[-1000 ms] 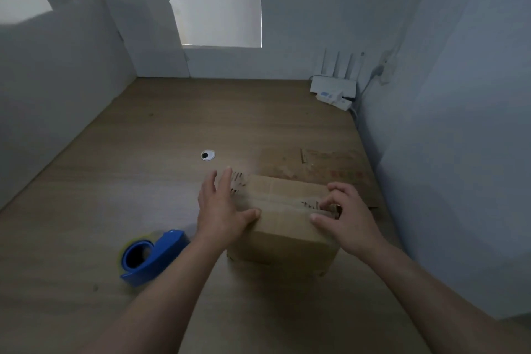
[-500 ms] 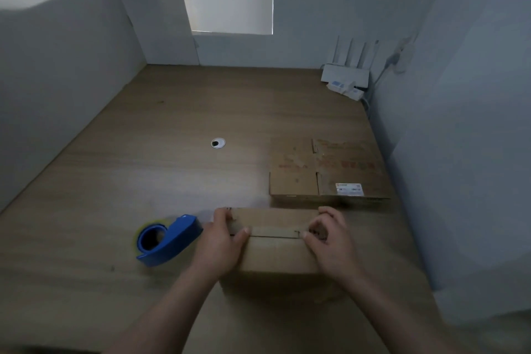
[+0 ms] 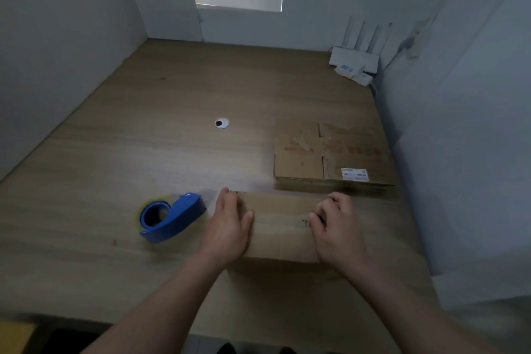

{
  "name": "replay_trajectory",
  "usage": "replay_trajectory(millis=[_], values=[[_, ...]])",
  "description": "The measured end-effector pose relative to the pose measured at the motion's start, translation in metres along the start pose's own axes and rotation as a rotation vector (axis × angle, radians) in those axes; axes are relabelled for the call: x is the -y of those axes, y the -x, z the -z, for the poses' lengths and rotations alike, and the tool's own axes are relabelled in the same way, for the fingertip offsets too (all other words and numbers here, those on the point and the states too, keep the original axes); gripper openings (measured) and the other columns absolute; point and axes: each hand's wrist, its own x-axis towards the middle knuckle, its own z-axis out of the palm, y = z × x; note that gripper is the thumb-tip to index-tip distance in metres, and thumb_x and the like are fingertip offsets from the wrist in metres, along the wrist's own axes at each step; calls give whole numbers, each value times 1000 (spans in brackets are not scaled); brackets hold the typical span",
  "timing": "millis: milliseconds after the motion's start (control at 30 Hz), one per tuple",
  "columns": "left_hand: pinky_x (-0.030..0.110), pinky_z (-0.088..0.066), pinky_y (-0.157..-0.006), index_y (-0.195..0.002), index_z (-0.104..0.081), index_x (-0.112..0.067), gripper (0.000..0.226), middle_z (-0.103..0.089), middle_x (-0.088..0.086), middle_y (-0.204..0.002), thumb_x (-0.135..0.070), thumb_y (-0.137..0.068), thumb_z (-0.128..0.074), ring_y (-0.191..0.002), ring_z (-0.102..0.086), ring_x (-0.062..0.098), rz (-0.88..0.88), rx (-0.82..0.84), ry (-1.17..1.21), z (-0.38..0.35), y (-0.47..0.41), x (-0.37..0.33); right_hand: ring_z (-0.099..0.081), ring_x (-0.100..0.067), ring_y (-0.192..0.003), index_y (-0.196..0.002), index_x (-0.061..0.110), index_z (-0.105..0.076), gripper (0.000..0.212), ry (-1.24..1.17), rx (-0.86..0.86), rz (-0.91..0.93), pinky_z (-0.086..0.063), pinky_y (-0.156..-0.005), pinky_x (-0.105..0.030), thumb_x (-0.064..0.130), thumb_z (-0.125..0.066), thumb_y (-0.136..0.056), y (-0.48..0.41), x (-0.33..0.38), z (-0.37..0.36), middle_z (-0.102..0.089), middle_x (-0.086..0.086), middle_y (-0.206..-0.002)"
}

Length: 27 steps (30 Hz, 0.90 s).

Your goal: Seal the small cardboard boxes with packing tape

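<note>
A small cardboard box (image 3: 280, 227) stands on the wooden desk (image 3: 143, 152) in front of me. My left hand (image 3: 230, 224) lies against its left side with the thumb over the top edge. My right hand (image 3: 336, 227) grips the right end, fingers curled over the top. A blue tape dispenser (image 3: 169, 217) with a roll of clear tape lies on the desk just left of my left hand. A second, flattened cardboard box (image 3: 324, 158) with a white label lies behind the first, to the right.
White partition walls (image 3: 57, 52) enclose the desk on the left, back and right. A white router (image 3: 355, 62) with antennas sits in the far right corner. A round cable hole (image 3: 221, 123) is set in the desk's middle.
The box has come down from a tilted, raised position to rest on the desk nearer to me. Both hands stayed on its ends. The flattened box behind it came into view.
</note>
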Motion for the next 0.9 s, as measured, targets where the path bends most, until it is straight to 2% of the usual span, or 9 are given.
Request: replay_trajectory(millis=[100,200,233,300,433,533,700,800,900], values=[[46,-39,-111,-149,-25,-34,52,-12,-4,-164,-44,-102,-44,-137,-39,22,-31,37,0,1,2,2,-47,-15,-113,-83,26,-48,18,-14,-16,-4,-38,-83,-28,32,-60,-95,0,0,0,-39,6,-123],[45,-40,-109,-151,-29,-34,51,-20,-3,-161,-46,-102,-42,-135,-38,20,-40,6,-15,2,-2,2,-45,-17,-122,-105,29,-53,16,46,48,8,-42,-91,-30,42,-55,-96,-1,2,2,-37,5,-134],[45,-41,-109,-150,-31,-34,51,-22,-3,-160,-45,-102,-43,-134,-39,19,-30,-8,-16,1,-4,1,-40,-19,-130,-116,30,-53,26,95,65,44,-42,-101,-34,46,-52,-96,-4,4,2,-35,4,-139],[46,-41,-109,-150,-33,-33,50,-24,-4,-159,-44,-102,-44,-134,-40,19,-10,-17,-14,0,-9,0,-21,-22,-147,-136,32,-47,47,185,122,139,-25,-120,-46,57,-43,-95,-10,8,5,-28,2,-155],[46,-43,-107,-149,-35,-33,49,-27,-4,-158,-44,-102,-44,-130,-44,19,-38,-21,-20,1,-22,-1,4,-21,-154,-154,40,-21,85,362,349,240,1,-123,-49,82,-33,-81,-19,16,8,-2,2,-168],[45,-45,-105,-149,-35,-34,48,-24,-5,-159,-44,-102,-44,-129,-47,21,-43,-13,-25,1,-36,0,13,-27,-153,-156,44,-4,100,471,458,186,6,-122,-54,93,-32,-73,-26,23,3,9,-1,-168],[42,-47,-103,-149,-33,-35,48,-21,-6,-160,-45,-103,-42,-127,-48,19,-86,17,-19,-1,-48,1,-3,-25,-152,-152,46,-22,96,478,328,89,-5,-122,-53,95,-29,-69,-26,32,-6,-10,-2,-165],[44,-44,-107,-149,-35,-31,48,-25,-4,-159,-43,-104,-41,-133,-44,18,-151,22,57,5,-48,10,-4,-24,-152,-151,48,-24,96,488,339,67,-7,-122,-52,96,-27,-67,-27,33,-5,-12,-1,-164],[43,-48,-100,-142,-45,-22,44,-43,-2,-144,-38,-101,-50,-121,-52,18,-172,-151,142,26,-43,40,-3,-22,-152,-151,49,-22,104,474,353,46,-6,-123,-52,102,-18,-61,-27,33,-3,-10,2,-163]])
